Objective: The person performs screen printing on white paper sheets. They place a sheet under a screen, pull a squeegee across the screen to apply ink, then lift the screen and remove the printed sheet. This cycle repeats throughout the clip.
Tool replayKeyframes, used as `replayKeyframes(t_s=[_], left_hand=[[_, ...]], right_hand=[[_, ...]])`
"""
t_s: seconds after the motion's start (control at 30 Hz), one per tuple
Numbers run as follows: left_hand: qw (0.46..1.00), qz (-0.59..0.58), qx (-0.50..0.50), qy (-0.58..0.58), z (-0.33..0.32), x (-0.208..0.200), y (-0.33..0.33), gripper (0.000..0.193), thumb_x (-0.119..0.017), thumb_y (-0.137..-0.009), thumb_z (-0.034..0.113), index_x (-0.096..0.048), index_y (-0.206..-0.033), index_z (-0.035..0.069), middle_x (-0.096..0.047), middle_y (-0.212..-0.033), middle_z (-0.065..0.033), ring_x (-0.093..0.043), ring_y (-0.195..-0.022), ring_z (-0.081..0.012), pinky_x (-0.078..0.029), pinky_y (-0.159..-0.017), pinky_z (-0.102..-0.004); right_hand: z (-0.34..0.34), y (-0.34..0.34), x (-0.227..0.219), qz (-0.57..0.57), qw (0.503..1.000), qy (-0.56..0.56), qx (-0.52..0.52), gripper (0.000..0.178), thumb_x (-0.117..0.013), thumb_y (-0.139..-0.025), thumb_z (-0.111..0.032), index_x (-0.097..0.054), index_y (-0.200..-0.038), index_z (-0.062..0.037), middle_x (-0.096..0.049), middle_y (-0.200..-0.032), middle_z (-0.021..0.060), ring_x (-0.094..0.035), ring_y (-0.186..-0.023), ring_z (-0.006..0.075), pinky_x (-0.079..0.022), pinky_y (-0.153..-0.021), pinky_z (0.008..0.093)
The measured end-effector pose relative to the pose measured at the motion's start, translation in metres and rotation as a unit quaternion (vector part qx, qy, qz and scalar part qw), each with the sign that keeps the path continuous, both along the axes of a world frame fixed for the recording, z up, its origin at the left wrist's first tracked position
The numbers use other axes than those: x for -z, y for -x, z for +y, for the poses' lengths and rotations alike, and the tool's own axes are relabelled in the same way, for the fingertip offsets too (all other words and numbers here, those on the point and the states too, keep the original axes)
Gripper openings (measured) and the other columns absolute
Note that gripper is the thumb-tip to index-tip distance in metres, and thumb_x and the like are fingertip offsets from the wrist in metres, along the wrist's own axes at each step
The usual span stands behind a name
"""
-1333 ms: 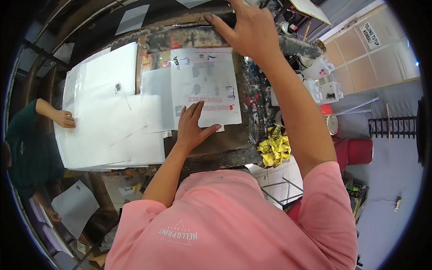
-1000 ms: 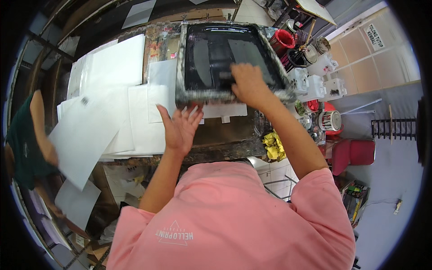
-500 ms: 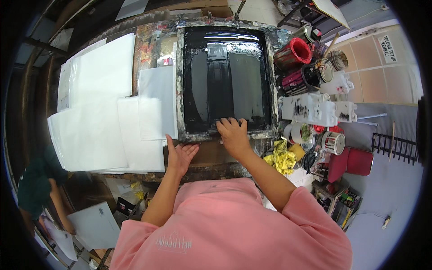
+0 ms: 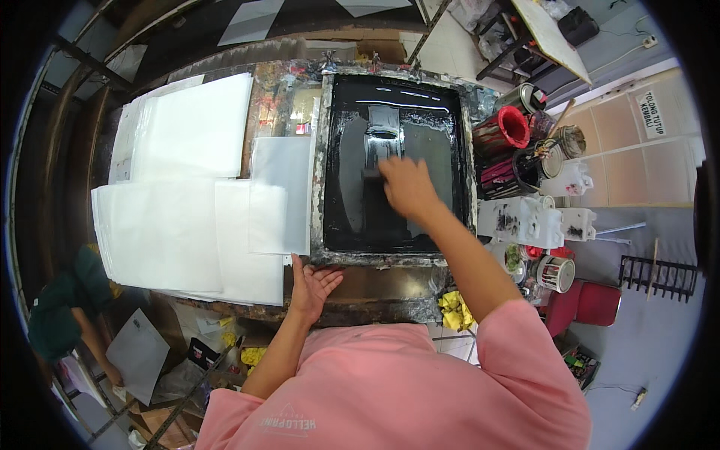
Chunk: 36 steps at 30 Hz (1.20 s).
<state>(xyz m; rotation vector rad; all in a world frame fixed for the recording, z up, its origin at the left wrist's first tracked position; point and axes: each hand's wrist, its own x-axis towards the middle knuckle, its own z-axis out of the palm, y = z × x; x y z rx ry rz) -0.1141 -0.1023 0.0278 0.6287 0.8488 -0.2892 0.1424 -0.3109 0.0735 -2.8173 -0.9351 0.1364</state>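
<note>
A screen-printing frame [image 4: 469, 172] coated with black ink lies on the worktable. Over the middle of its mesh, my right hand [image 4: 409, 189] is closed on a dark squeegee [image 4: 372, 174], mostly hidden under my fingers. A wet ink streak [image 4: 383, 124] shines just beyond it. My left hand [image 4: 315, 289] rests palm up at the frame's near left corner, fingers spread, with nothing in it. Beside that corner, a translucent sheet [image 4: 281, 161] lies along the frame's left edge, and my left fingertips come close to its lower end.
Stacks of white sheets [image 4: 161, 232] cover the table's left. Ink cans, including a red-rimmed one [image 4: 513, 127], and white containers [image 4: 517, 219] crowd the right side. A yellow crumpled cloth [image 4: 456, 310] sits at the near right edge. At lower left, another person holds a sheet [image 4: 139, 356].
My right hand has moved away from the frame's near edge with the squeegee, to the middle of the mesh. My left hand stays by the near left corner. The view has shifted slightly.
</note>
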Motion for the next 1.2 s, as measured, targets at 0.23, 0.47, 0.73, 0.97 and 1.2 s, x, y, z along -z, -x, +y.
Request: replayKeyframes(t_s=[0.23,0.47,0.73,0.97,1.2], left_hand=[[0.987,-0.157,0.026,-0.014,0.011,-0.054,-0.001,0.084,-0.035,-0.105,0.080,-0.048,-0.127,-0.001,-0.061,-0.138,-0.0321,-0.062,-0.134,-0.0412,-0.050,-0.118,-0.0521],[0.861,-0.502,0.051,0.053,0.024,-0.169,-0.072,0.090,-0.032,-0.110,0.073,-0.037,-0.162,-0.001,-0.045,-0.164,-0.0288,-0.043,-0.154,-0.0427,-0.031,-0.130,-0.0567],[0.482,-0.071,0.355,-0.798,0.057,0.001,-0.018,0.096,-0.054,-0.101,0.073,-0.027,-0.173,0.014,-0.016,-0.173,-0.0385,-0.003,-0.163,-0.0559,0.003,-0.124,-0.0763],[0.472,-0.028,0.356,-0.806,0.062,0.003,0.002,0.112,-0.059,-0.092,0.081,-0.037,-0.167,0.002,-0.030,-0.173,-0.0277,-0.014,-0.165,-0.0449,0.013,-0.122,-0.0768],[0.548,-0.171,0.068,-0.816,0.101,-0.070,-0.080,0.055,-0.085,-0.092,0.019,-0.067,-0.136,-0.009,-0.068,-0.139,-0.0285,-0.057,-0.141,-0.0465,-0.035,-0.124,-0.0591]], right_hand=[[-0.031,0.139,-0.095,-0.055,0.998,0.023,0.037,0.040,-0.069,-0.087,-0.008,-0.065,-0.126,-0.0148,-0.066,-0.113,0.0061,-0.062,-0.114,0.0285,-0.040,-0.101,0.0503],[-0.003,0.055,-0.198,-0.330,0.931,-0.147,0.044,0.041,-0.072,-0.093,-0.049,-0.069,-0.099,-0.0086,-0.065,-0.091,0.0080,-0.062,-0.091,0.0287,-0.037,-0.093,0.0510],[0.010,0.003,-0.239,-0.353,0.916,-0.179,0.059,0.052,-0.072,-0.094,-0.060,-0.072,-0.086,-0.0087,-0.065,-0.078,0.0070,-0.063,-0.079,0.0276,-0.037,-0.087,0.0455],[0.021,-0.017,-0.273,-0.300,0.937,-0.161,0.079,0.049,-0.074,-0.094,-0.056,-0.070,-0.087,-0.0075,-0.067,-0.083,0.0084,-0.063,-0.085,0.0288,-0.039,-0.086,0.0465],[0.025,-0.030,-0.283,-0.306,0.933,-0.177,0.064,0.046,-0.073,-0.097,-0.051,-0.069,-0.087,-0.0065,-0.067,-0.084,0.0106,-0.063,-0.085,0.0317,-0.040,-0.089,0.0473]])
